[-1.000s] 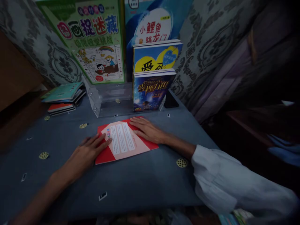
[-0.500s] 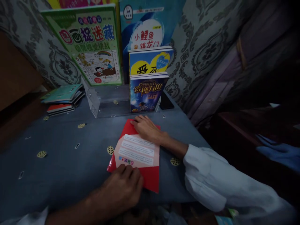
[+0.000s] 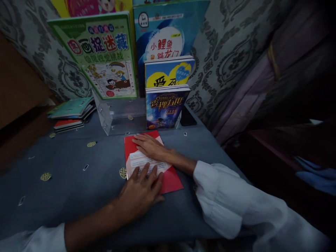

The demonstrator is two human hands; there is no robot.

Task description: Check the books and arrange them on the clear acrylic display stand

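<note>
The red booklet (image 3: 138, 162) lies flat on the grey-blue tablecloth (image 3: 65, 196), just in front of the clear stand (image 3: 126, 122) that bears the upright books (image 3: 168, 108). The right hand (image 3: 152, 148) rests palm down across its far portion, fingers extended and not closed around it, while the left hand (image 3: 139, 196) is positioned over its near edge, open, fingers spread and fingertips over the white text panels; whether every left fingertip makes contact cannot be told from here. A stack of books (image 3: 70, 111) sits to the left of the stand.
</note>
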